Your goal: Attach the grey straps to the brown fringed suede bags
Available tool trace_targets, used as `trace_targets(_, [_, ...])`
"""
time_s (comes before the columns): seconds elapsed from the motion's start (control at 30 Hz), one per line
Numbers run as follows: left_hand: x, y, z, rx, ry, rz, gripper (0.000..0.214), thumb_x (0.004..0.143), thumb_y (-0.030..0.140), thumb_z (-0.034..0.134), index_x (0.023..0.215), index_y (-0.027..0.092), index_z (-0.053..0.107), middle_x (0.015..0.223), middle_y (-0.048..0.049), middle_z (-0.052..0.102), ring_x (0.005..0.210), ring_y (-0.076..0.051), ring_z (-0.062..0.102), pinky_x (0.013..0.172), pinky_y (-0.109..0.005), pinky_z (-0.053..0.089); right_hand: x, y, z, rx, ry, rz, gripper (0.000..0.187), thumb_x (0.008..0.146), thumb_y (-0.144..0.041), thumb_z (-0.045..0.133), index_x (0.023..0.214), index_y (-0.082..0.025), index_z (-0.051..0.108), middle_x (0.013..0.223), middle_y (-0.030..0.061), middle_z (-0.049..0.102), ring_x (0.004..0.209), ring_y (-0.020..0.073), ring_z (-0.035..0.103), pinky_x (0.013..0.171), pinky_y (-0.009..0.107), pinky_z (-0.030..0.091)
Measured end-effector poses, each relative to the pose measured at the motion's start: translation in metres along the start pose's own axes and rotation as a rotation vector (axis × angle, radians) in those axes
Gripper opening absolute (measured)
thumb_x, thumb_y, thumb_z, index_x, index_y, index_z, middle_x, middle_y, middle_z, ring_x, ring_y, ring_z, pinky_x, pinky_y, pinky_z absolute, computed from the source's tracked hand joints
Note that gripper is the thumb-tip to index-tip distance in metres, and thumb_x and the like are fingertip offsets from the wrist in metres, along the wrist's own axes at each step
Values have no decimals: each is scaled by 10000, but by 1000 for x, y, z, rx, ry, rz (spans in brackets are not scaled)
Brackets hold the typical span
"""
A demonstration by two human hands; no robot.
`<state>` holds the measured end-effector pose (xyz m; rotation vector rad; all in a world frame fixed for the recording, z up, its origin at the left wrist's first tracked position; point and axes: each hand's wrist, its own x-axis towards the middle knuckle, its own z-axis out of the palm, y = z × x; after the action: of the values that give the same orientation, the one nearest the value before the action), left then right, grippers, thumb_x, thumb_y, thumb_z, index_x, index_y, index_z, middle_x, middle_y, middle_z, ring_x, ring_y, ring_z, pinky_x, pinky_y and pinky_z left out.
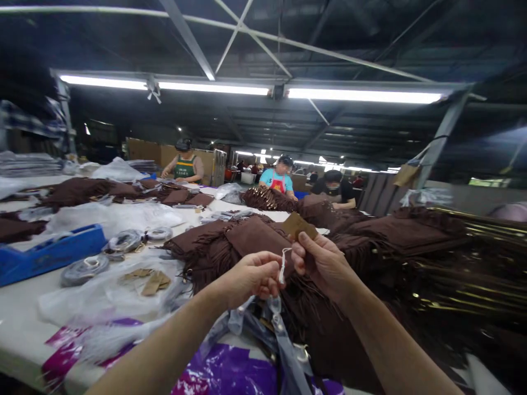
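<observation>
Just above the centre of the frame we have a small brown card tag raised over the surface, with a thin white string hanging below it. Our right hand is closed on the tag, thumb and fingertips clamping its lower edge, while our left hand is closed in a fine pinch on the string's lower end. We judge the tag to be very light and fairly stiff, though it would crease if squeezed across its face, so the edge is the place to grip it. The string looks limp, thin and a little slick; it seems best taken close to its end between two fingertips, as it is held now. The tag's long axis lies nearly across the frame, tipped slightly, and its free end points toward the upper left, away from our right thumb. The string runs almost straight up and down between the two hands. Directly behind and under the hands is a heap of soft brown fringed pieces — floppy suede-like material that would sag wherever it is lifted. At centre left lie spare tags, grey spools and a blue tray; purple plastic sits at the bottom edge.
</observation>
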<state>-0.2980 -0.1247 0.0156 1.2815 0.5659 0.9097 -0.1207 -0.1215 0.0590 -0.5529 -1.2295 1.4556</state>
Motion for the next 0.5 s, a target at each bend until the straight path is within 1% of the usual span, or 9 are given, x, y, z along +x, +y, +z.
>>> trace_targets(0.03, [2,-4,3,-2,-3,-17,411,743,505,708,888,139,592,611,34,532,435,-42,407,404,-159,243,-4,-3,-8,3,27,0,378,634,-420,892,783,-155,667,558,-72,517,464,57,474,375,132,415])
trace_targets(0.1, [5,-5,5,63,31,-16,398,738,514,697,740,134,580,492,76,417,382,-22,264,377,-167,147,-15,-3,-25,17,69,14,373,626,-402,901,778,-156,667,559,-71,514,468,58,473,371,128,409])
trace_targets(0.2, [8,-3,7,198,130,5,366,753,486,682,718,134,586,521,54,474,410,-28,313,392,-158,174,-32,6,-45,50,129,53,365,624,-387,907,771,-161,661,566,-69,517,474,57,476,377,126,410])
trace_targets(0.27, [11,-6,15,220,182,20,340,756,460,688,842,141,606,631,27,564,441,-34,394,401,-156,203,-40,14,-51,72,162,72,376,621,-397,908,773,-163,655,568,-70,518,473,56,475,380,127,413])
trace_targets(0.3, [12,-10,20,197,181,23,373,753,457,694,949,154,601,712,11,606,462,-40,444,403,-158,214,-43,18,-52,80,166,77,383,621,-405,906,775,-163,653,567,-71,517,471,56,474,381,129,415])
trace_targets(0.37, [15,-23,33,126,108,-10,500,740,454,707,1127,182,548,816,-7,641,485,-52,507,400,-164,217,-45,22,-50,88,145,75,382,635,-422,895,748,-163,638,563,-69,517,465,58,472,386,138,425])
trace_targets(0.4, [17,-31,39,97,58,-41,506,737,451,705,1133,179,545,804,-5,641,475,-52,506,397,-168,214,-45,23,-49,87,129,73,379,648,-430,886,724,-164,626,561,-67,517,463,59,474,390,142,430])
trace_targets(0.43, [17,-39,43,87,19,-70,460,741,449,693,1081,163,570,749,5,629,451,-47,482,396,-172,208,-46,23,-48,87,115,70,381,658,-434,878,701,-165,612,559,-66,516,459,59,472,392,144,432])
trace_targets(0.5, [17,-53,46,113,5,-105,356,745,454,662,887,131,617,600,31,570,397,-37,397,393,-183,199,-49,24,-51,89,117,71,386,663,-438,874,692,-169,599,559,-67,514,453,57,468,388,142,424])
